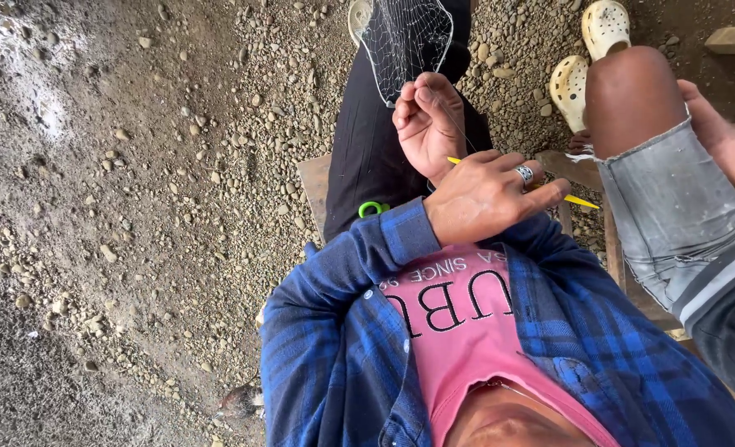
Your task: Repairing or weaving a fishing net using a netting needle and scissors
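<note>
From the head camera, the thin net (404,41) is at the top middle of the frame, hanging over the person's black trouser leg (359,141). It is made of very fine, pale thread with lots of little holes.

The right hand (429,124) is just below the net. Its fingers (423,89) are curled shut, pinching the bottom edge of the net and a thin thread.

The left hand (487,194) wears a ring. It comes out of a blue check sleeve (392,236), right under the other hand. Its fingers are closed around a yellow needle (582,201), and the tip pokes out to the right.

The net looks very light, soft and floppy. It would likely tangle or tear if pulled hard. The thicker edge cord looks like the best place to hold it, with a gentle pinch.

A green scissor handle (373,209) peeks out beside the sleeve. A wooden bench (313,186) is under the person. Stony ground (136,207) fills the left of the frame.

On the right is another person's bare knee (632,91), with cream clogs (605,25) near it.
</note>
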